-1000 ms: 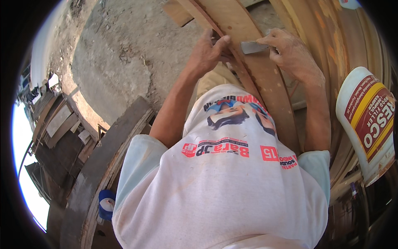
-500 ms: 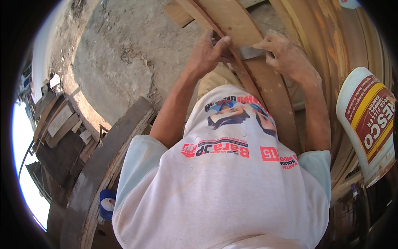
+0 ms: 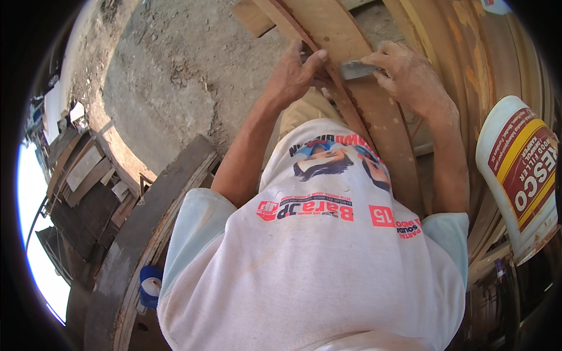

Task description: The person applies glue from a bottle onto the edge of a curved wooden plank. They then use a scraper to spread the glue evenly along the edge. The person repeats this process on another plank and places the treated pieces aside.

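A long wooden board (image 3: pixel 403 152) with a reddish raised strip (image 3: pixel 350 108) along its left side runs upward from beside my body. My left hand (image 3: pixel 298 73) is closed round that strip, thumb on top and fingertips partly hidden. My right hand (image 3: pixel 404 76) grips a putty knife (image 3: pixel 356 69), its flat metal blade lying over the board just right of the strip. Pale spots and patches mark the board's face.
A white tub (image 3: pixel 515 175) with a red and yellow label stands at my right, near long planks (image 3: pixel 474 47). At my left are a weathered grey slab (image 3: pixel 123 263), a blue cap-like object (image 3: pixel 151 286) and a pile of scrap boards (image 3: pixel 85 169). Dusty ground (image 3: pixel 170 64) lies ahead.
My right hand moved the blade left to the strip half a second ago and now has it slightly back to the right. My left hand has stayed in place.
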Tool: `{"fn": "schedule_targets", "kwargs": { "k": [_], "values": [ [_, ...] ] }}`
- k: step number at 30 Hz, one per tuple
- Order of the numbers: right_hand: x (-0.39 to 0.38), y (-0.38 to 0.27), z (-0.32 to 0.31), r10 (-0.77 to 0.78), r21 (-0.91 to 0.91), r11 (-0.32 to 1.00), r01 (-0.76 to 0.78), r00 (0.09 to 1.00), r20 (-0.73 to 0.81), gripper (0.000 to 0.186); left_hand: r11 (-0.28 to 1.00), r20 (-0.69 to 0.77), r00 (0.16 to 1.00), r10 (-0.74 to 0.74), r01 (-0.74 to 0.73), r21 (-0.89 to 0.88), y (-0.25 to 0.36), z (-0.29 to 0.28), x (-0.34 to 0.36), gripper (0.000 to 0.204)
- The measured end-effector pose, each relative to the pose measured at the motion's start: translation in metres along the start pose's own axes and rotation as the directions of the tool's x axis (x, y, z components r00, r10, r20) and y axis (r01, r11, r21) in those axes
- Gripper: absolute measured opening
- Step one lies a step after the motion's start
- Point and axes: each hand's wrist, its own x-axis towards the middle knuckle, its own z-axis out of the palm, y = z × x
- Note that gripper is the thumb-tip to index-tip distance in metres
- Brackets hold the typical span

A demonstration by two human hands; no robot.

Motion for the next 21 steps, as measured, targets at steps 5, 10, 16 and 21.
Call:
{"fn": "schedule_targets", "kwargs": {
  "k": [5, 10, 16, 21],
  "values": [
    [0.009, 0.010, 0.008, -0.037, 0.052, 0.998, 0.035, 0.999, 0.036, 0.030, 1.000, 0.005, 1.000, -0.010, 0.010, -0.025, 0.001, 0.000, 0.000, 0.059],
    [0.012, 0.018, 0.011, -0.047, 0.103, 0.994, 0.042, 0.998, 0.049, 0.029, 1.000, -0.008, 1.000, -0.013, 0.013, -0.021, 0.005, 0.003, -0.002, 0.058],
    [0.012, 0.018, 0.014, -0.022, 0.132, 0.991, 0.018, 0.999, 0.030, 0.029, 1.000, 0.003, 1.000, -0.010, 0.010, -0.017, -0.003, 0.000, 0.003, 0.058],
    [0.013, 0.021, 0.014, -0.017, 0.160, 0.987, 0.013, 1.000, 0.024, 0.029, 1.000, 0.003, 1.000, -0.015, 0.015, -0.015, 0.003, 0.002, 0.000, 0.059]
  ]
}}
